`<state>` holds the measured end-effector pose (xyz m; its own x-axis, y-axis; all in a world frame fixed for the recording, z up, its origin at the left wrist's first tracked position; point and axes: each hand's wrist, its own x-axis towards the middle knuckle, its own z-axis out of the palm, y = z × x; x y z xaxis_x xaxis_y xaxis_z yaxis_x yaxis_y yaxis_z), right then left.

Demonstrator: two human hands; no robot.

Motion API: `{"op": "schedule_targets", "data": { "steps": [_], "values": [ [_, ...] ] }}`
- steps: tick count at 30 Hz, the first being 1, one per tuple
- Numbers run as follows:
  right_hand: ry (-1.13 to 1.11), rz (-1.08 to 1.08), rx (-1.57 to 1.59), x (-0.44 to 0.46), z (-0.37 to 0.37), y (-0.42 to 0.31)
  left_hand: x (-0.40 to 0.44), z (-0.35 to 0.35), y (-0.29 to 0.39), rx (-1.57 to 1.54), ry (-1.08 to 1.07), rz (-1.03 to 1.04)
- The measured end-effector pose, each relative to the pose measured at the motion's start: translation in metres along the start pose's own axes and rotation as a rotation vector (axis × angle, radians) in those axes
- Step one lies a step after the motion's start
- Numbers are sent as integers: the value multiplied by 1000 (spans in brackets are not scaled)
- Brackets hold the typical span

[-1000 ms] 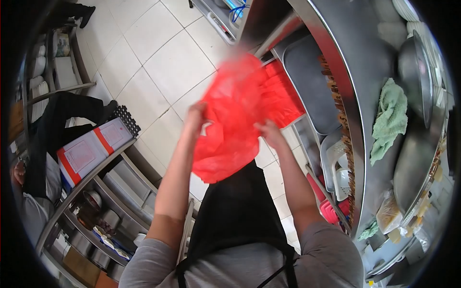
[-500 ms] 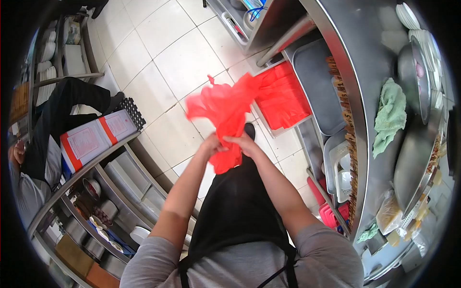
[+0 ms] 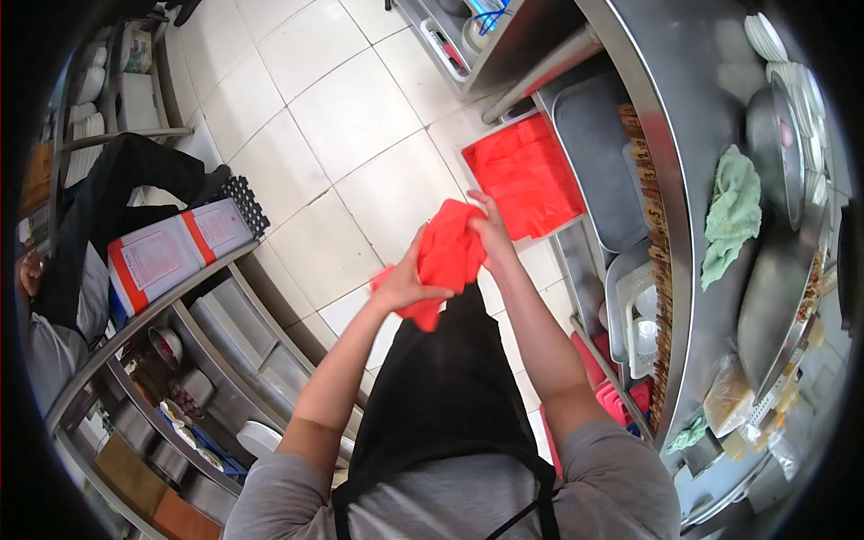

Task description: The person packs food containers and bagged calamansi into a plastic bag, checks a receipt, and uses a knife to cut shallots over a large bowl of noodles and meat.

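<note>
At the far left of the frame, another person's hand (image 3: 31, 274) rests near their dark-trousered leg (image 3: 144, 171); what it holds, if anything, cannot be told. Beside that leg, a white cardboard box with red bands (image 3: 180, 256) lies along the brushed-steel shelf unit (image 3: 144, 335), probably using its top as a ledge.

At the centre, above the black apron (image 3: 427, 387), is the crumpled sheet of thin red material (image 3: 450, 247), perhaps plastic. The left hand (image 3: 402, 281) grips its lower left part, thumb spread across the front, seemingly to press the loose folds together. The right hand (image 3: 490, 232) grasps its right edge, fingers raised, which likely stops that side from flopping open. Held between both palms near the body, the light sheet is easy to control.

Just right of the hands, a shallow rectangular bin with a pale rim (image 3: 551, 231) holds flattened red sheets (image 3: 526, 180), apparently stocked within arm's reach. Next to it sits a dark grey rectangular tray (image 3: 589, 162). Numbered wooden tags (image 3: 655, 216) line the counter's edge, presumably so the numbers read easily. At the right, a rumpled pale green cloth (image 3: 733, 211) lies on the steel counter (image 3: 697, 108), handy for wiping.
</note>
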<state>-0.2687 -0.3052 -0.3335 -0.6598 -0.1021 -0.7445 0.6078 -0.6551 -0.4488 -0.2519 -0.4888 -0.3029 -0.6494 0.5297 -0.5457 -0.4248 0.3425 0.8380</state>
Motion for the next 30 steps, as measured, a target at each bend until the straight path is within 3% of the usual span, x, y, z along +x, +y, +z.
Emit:
{"op": "schedule_targets", "data": {
  "steps": [2,4,5,6,7,9,11,12,14,16,18,19,21,30],
  "values": [
    [-11,-69,52,1,10,12,8,18,-22,-81,100,25],
    [-32,-142,103,-4,18,11,25,16,-22,-682,475,-164],
    [-30,-327,-737,-16,22,8,31,7,-14,-946,564,-229],
    [-84,-357,-1097,-23,20,13,36,-8,-30,-1151,413,-318],
    [-133,-419,-1446,-31,18,18,45,-3,-30,-1064,398,-345],
    [-252,-337,-1144,-27,5,31,59,4,-38,-979,386,-366],
    [-165,-473,-1220,13,-49,48,69,10,-57,-809,139,-395],
    [78,-707,-1163,23,-64,42,70,10,-54,-604,164,-500],
    [601,-665,-1127,53,-110,16,69,8,-82,-293,227,-519],
    [793,-1065,-1229,82,-157,-9,59,1,-113,-339,255,-534],
    [850,-893,-1635,106,-204,-23,49,-9,-139,-340,224,-604],
    [874,-292,-1712,124,-230,-35,45,-13,-148,-300,242,-632],
    [915,4,-1605,146,-272,-56,38,-22,-172,-176,279,-647],
    [1201,-131,-1278,199,-315,-66,53,-38,-197,-178,324,-653]
  ]
}}
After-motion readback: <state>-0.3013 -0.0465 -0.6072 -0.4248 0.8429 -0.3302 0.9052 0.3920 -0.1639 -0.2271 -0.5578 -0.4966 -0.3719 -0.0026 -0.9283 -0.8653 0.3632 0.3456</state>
